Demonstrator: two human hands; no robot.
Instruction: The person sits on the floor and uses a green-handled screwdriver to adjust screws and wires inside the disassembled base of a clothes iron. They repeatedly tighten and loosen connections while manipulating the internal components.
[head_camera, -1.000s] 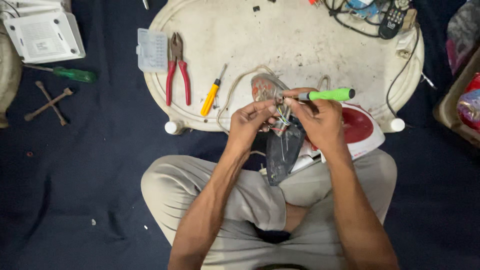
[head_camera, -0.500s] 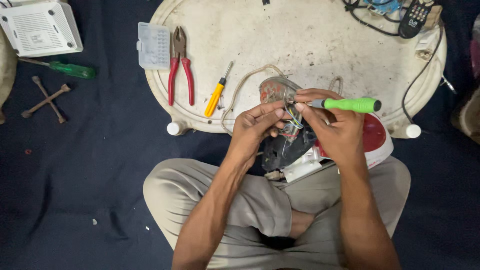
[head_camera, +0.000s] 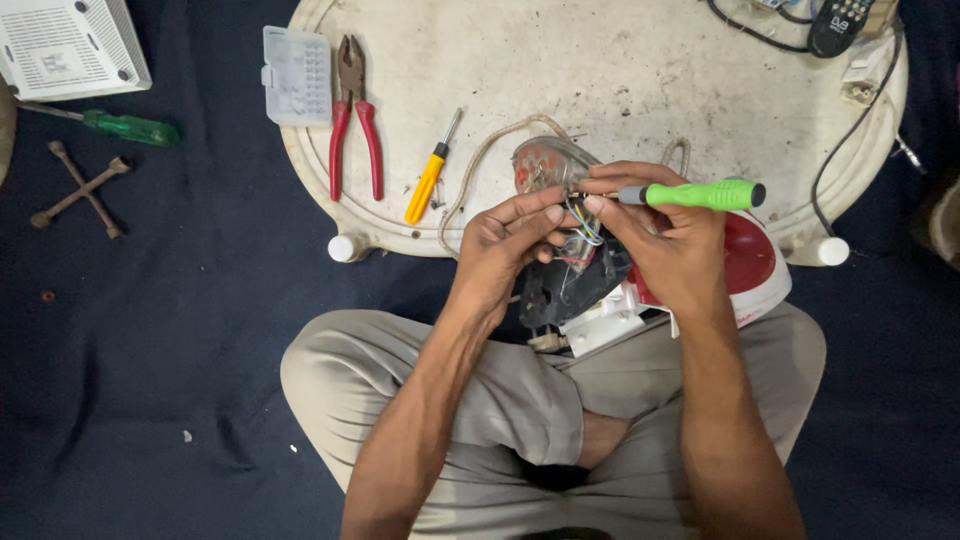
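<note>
The person wears light khaki trousers (head_camera: 520, 400), and both forearms are bare, with no sleeves showing.

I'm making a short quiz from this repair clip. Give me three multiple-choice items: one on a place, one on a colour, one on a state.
1. Where do the red-handled pliers lie?
A. On the white round table
B. On the dark cloth
C. In the person's lap

2. What colour is the handle of the screwdriver in the right hand?
A. Yellow
B. Bright green
C. Red

3. What is the left hand doing?
A. Resting flat on the table
B. Gripping the pliers
C. Pinching at the wires of the opened appliance

Answers: 1 A, they lie beside the clear plastic box. 2 B, the handle juts out green. 3 C, its fingertips meet at the wires.
</note>
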